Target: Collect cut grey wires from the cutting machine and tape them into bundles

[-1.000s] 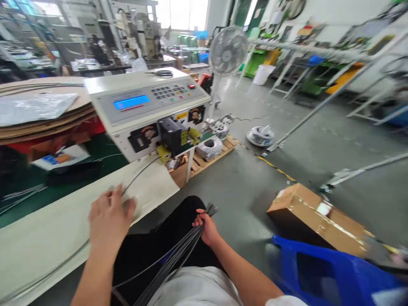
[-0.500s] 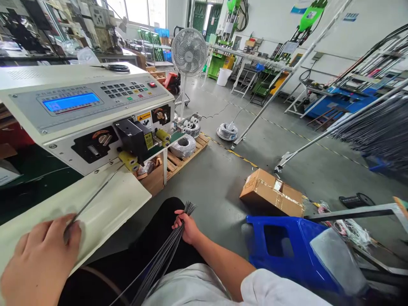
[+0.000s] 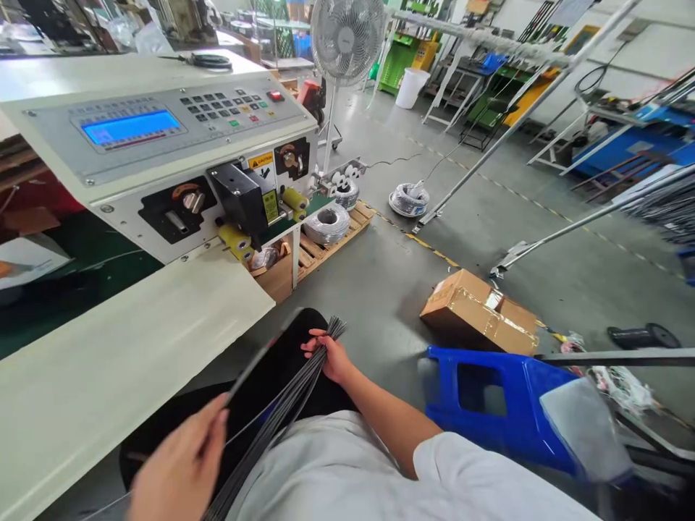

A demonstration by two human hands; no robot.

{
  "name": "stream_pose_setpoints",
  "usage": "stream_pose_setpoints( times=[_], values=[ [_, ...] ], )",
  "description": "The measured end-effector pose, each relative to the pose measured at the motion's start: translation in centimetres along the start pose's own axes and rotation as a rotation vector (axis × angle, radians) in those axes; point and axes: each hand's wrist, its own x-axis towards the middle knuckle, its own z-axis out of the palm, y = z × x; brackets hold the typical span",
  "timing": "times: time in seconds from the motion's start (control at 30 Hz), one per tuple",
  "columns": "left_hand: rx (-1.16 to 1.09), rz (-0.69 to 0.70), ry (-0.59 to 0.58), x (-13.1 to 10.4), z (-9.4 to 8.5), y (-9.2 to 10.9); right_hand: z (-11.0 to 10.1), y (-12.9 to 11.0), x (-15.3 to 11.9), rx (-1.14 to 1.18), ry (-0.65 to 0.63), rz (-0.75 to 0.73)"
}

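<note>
Grey wires, blue stool, yellow rollers

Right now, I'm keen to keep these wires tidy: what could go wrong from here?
The single wire in the left hand might snag on the nearby bundle. If the right hand loosens, the bundle's strands could slip or splay, as no tie shows around them.

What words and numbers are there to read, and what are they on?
"CAUTION": on the yellow sticker on the machine.
Too small or blurred to read: the blue screen, the keys, the panel print, the orange knob label, the yellow-green label, the fan badge.
</note>
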Motion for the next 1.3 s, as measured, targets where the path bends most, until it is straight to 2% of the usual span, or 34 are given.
stream_pose_setpoints(
  times=[0.07,0.17,0.2,0.27,0.4,0.6,0.7,0.8,0.9,1.07,1.17,1.3],
  values=[
    [-0.102,0.063,-0.140,-0.3,4.3,3.0,-0.1,0.1,-0.1,-0.011,-0.017,-0.022],
    [-0.186,0.003,-0.343,0.2,9.9,5.5,-0.3,0.1,-0.3,-0.016,-0.034,-0.019],
    [-0.187,-0.028,-0.389,0.4,11.0,5.9,-0.4,0.0,-0.4,-0.014,-0.036,-0.012],
    [-0.140,-0.073,-0.437,0.9,12.2,6.1,-0.5,-0.1,-0.5,-0.011,-0.037,-0.010],
    [-0.011,-0.109,-0.479,1.4,12.0,6.1,-0.5,0.1,-0.3,-0.023,-0.050,-0.013],
    [-0.011,-0.171,-0.488,1.6,12.7,5.8,-0.3,0.0,-0.5,-0.018,-0.098,0.035],
    [-0.023,-0.152,-0.489,1.7,13.0,5.5,-0.2,-0.2,-0.7,-0.020,-0.140,0.021],
    [-0.044,-0.071,-0.470,1.7,13.0,5.5,-0.1,0.0,-0.8,-0.028,-0.133,-0.035],
    [0.027,0.035,-0.431,1.3,13.2,5.4,0.1,0.2,-0.8,-0.037,-0.091,-0.042],
    [0.113,0.255,-0.284,1.5,13.8,5.0,-0.1,0.2,0.0,-0.062,-0.027,-0.021],
    [0.065,0.356,-0.199,2.1,12.0,5.2,-0.1,0.2,0.0,-0.048,-0.003,-0.021],
    [-0.031,0.442,0.004,3.6,6.1,5.3,0.0,0.2,-0.1,0.006,-0.004,-0.026]
  ],
)
